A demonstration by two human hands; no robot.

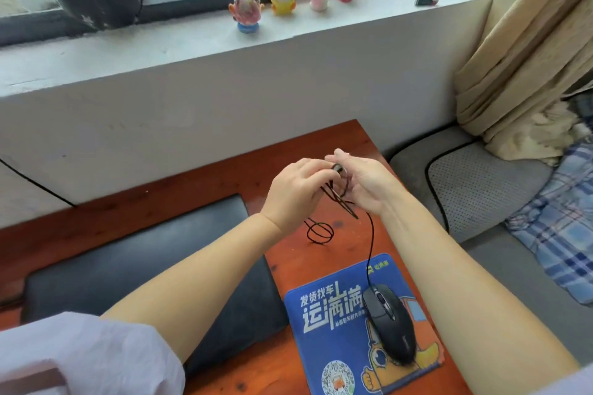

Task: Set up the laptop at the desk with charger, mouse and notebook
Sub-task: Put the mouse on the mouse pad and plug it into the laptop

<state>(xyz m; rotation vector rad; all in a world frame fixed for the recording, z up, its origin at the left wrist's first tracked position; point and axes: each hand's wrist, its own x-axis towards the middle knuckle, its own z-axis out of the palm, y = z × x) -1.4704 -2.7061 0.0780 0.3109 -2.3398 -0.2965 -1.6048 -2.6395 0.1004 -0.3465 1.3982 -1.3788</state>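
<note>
While the mouse (390, 324) sits on the blue pad (324, 324) at the desk's (199, 176) near right corner, both hands work its cable (371, 244) above the right edge. Left hand (296, 192) pinches the coiled loops; right hand (362, 183) lies spread beside them. Advised: unwind loop by loop, without tugging the mouse. Closed laptop (154, 253) lies left.

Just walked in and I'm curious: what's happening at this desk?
A person is untangling the mouse cable. The left hand pinches its looped end, the right hand is open beside it. The black mouse sits on the blue mouse pad, beside a closed black laptop on the wooden desk.
</note>
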